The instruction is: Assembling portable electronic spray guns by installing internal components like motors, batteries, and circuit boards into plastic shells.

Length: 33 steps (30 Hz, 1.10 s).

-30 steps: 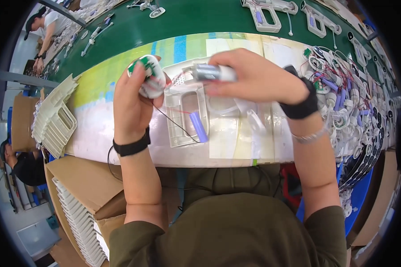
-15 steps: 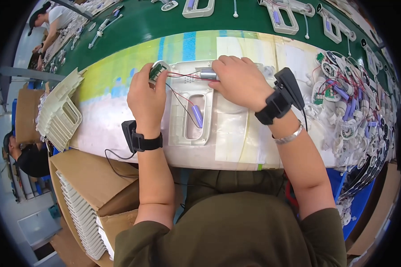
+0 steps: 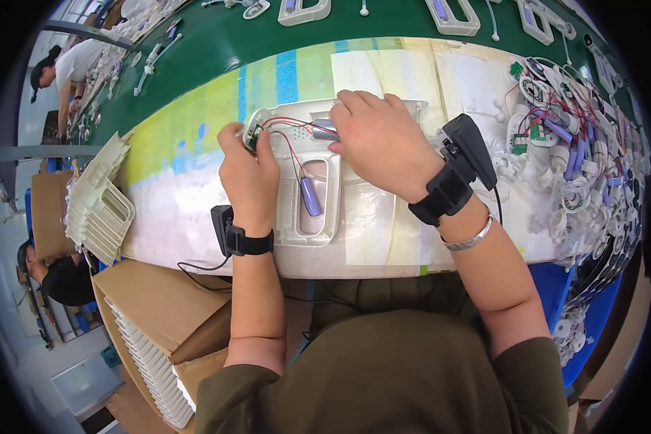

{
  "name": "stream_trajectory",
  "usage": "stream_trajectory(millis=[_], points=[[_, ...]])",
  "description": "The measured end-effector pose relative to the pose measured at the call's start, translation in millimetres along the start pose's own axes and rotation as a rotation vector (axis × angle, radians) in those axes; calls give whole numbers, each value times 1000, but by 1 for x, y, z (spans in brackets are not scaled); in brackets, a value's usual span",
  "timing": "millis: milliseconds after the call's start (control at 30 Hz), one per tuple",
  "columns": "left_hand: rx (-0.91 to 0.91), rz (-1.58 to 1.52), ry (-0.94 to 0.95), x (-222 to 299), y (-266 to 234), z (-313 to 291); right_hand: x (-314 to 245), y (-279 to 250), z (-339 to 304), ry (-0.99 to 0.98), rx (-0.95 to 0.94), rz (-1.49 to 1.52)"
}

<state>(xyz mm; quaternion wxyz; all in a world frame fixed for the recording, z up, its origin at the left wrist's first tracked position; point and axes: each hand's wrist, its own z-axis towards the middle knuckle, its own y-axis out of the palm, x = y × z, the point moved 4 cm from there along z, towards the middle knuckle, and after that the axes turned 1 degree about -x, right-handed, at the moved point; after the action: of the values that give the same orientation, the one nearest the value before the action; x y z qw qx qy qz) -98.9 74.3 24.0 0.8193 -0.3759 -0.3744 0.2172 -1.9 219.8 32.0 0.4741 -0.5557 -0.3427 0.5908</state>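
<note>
On the bench in front of me lies a white plastic housing half (image 3: pixel 288 230) with a looped handle. My left hand (image 3: pixel 249 181) pinches a small green circuit board with a white rounded backing (image 3: pixel 254 130) at the housing's upper left end. Red and black wires (image 3: pixel 289 122) run from the board to a silver cylindrical motor (image 3: pixel 323 130). My right hand (image 3: pixel 383 141) is closed around this motor over the housing's upper part, and its fingers hide the motor's right end. A purple cylindrical battery (image 3: pixel 309 197), wired to the board, rests within the handle loop.
Stacked white housing halves (image 3: pixel 103 210) stand at the left edge. Below them is a cardboard box (image 3: pixel 168 300) with more white parts. Wired boards and batteries (image 3: pixel 557 137) pile up at right. A green surface (image 3: pixel 217 43) beyond holds several assemblies. Two people are at left.
My left hand has brought the circuit board down against the housing's upper left end. My right hand and the motor have shifted slightly left. The battery has swung a little within the loop.
</note>
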Motion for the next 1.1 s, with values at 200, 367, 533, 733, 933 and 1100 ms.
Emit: stream_trajectory(millis=[200, 367, 533, 733, 933, 1100], points=[[-58, 186, 12, 7, 0, 0, 2, 3, 0, 3, 44, -46], [52, 155, 62, 1, 2, -1, 0, 6, 0, 9, 46, -79], [-101, 160, 21, -1, 2, -1, 1, 6, -2, 14, 67, -48], [-242, 259, 40, -5, 0, 3, 2, 6, -1, 25, 73, 3], [-346, 195, 76, -10, -1, 3, 4, 6, -6, 24, 95, -1], [-288, 168, 14, -5, -3, -5, 6, 10, -6, 11, 82, 34]])
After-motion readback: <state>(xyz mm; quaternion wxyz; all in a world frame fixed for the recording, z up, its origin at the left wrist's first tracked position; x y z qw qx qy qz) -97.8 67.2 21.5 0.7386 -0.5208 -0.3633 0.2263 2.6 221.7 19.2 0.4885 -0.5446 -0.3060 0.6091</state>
